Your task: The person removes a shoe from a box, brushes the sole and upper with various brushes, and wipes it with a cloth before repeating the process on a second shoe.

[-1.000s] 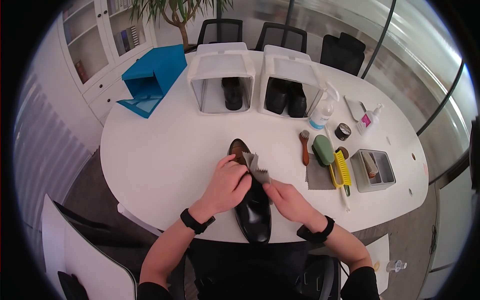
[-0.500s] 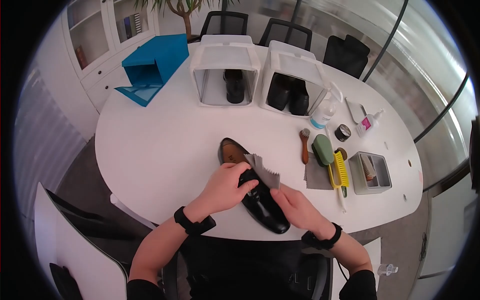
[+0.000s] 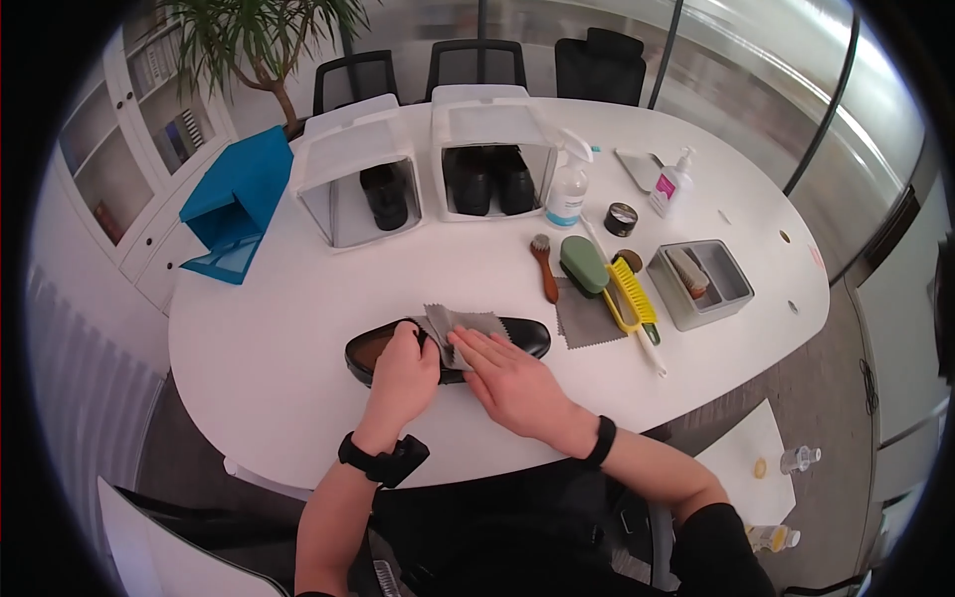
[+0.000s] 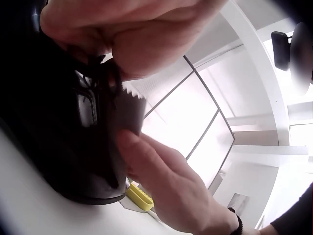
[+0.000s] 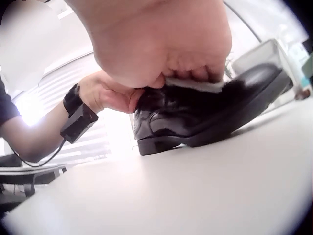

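A black leather dress shoe (image 3: 529,336) lies sideways before the person, heel to the left and toe to the right. My left hand (image 3: 403,383) grips the shoe around its opening, fingers curled at the lace area. A grey cloth with zigzag edges (image 3: 481,320) is draped over the vamp. Onto it my right hand (image 3: 522,393) presses with mostly straight fingers. In the right wrist view the cloth (image 5: 195,85) sits beneath the right fingers, and the shoe's sole faces the white tabletop. Dark laces (image 4: 110,73) show beneath the left hand in the left wrist view.
Right of the shoe lie a wooden-handled brush (image 3: 544,269), a green brush (image 3: 583,264), a yellow brush (image 3: 629,296) and another grey cloth (image 3: 587,323). A grey box (image 3: 701,310), spray bottle (image 3: 567,194) and black tin (image 3: 621,219) stand beyond. Shoe boxes (image 3: 323,224) holding black shoes stand behind.
The shoe has turned from pointing toward the person to lying crosswise, toe right. The right hand has shifted from pinching the cloth's edge to pressing it flat. The head view has swung right.
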The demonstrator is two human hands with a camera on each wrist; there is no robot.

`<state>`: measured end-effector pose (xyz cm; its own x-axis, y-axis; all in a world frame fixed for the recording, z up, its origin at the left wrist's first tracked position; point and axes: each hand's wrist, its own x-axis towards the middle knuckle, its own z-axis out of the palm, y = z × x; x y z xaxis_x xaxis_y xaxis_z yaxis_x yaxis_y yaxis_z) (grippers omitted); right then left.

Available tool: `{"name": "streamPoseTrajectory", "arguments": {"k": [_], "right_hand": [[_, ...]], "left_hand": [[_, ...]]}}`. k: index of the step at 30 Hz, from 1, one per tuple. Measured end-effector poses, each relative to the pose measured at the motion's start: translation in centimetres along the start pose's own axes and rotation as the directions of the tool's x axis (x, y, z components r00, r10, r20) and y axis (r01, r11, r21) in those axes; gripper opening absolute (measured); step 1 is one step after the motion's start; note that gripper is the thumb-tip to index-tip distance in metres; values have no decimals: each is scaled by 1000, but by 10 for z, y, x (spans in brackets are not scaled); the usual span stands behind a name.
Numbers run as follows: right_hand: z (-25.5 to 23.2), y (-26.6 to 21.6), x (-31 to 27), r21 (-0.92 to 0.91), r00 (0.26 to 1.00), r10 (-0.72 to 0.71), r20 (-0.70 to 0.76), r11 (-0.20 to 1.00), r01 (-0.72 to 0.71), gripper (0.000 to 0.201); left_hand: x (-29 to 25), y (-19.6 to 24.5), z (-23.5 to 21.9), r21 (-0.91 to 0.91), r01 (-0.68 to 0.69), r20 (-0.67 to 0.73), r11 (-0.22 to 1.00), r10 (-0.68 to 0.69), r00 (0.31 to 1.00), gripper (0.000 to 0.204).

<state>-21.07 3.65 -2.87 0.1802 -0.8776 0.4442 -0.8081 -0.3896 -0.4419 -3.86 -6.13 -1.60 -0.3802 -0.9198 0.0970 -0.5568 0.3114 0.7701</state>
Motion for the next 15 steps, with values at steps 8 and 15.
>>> {"name": "streamPoseTrajectory", "arguments": {"k": [8,15], "right_hand": [[-42,46,-42,-37,967,256,-18,966,-256,47],[4,24,-17,-92,997,74,-16,993,-76,46]], "left_hand": [[6,5,-9,-277,184,211,943,-127,969,30],[7,-17,-19,-206,-147,348,967,213,913,56]]}}
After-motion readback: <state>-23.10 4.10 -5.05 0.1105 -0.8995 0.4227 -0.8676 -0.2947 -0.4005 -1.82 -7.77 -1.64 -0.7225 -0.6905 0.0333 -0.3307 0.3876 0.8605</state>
